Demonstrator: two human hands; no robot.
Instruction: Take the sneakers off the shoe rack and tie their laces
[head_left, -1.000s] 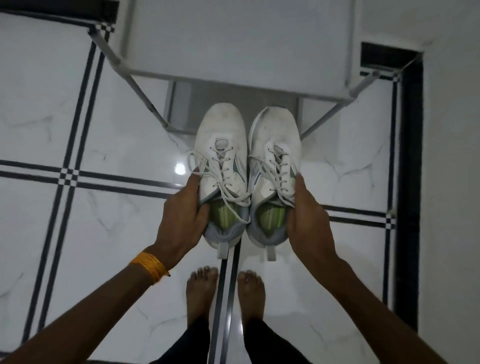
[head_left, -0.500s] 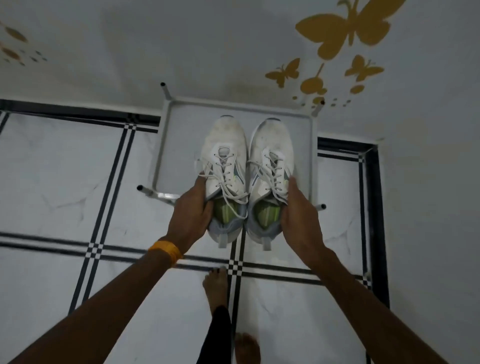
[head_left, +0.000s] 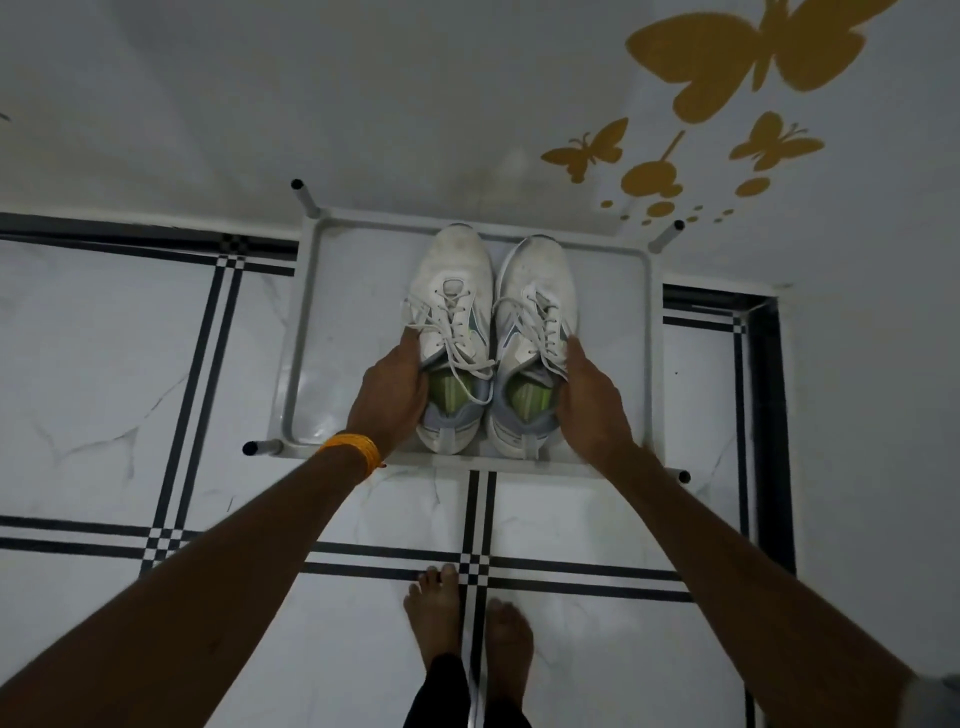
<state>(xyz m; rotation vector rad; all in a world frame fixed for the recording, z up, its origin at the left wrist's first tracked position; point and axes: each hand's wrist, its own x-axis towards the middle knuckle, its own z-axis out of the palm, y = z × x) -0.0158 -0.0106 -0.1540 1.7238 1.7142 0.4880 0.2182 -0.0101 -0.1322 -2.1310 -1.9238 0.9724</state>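
Two white sneakers with green insoles and loose white laces sit side by side over the top shelf of the grey shoe rack (head_left: 306, 332), toes pointing away from me. My left hand (head_left: 390, 396) grips the outer side of the left sneaker (head_left: 453, 270). My right hand (head_left: 589, 397) grips the outer side of the right sneaker (head_left: 540, 275). The laces lie untied across both tongues. I cannot tell whether the soles touch the shelf.
The rack stands against a white wall with yellow butterfly decals (head_left: 737, 67). Its four tube ends stick out at the corners, one at front left (head_left: 254, 448). My bare feet (head_left: 467, 618) stand on white tiles with black lines, just in front of the rack.
The view has tilted up from the floor to the rack top. Both hands have carried the sneakers forward over the rack shelf, and my feet are farther from the shoes.
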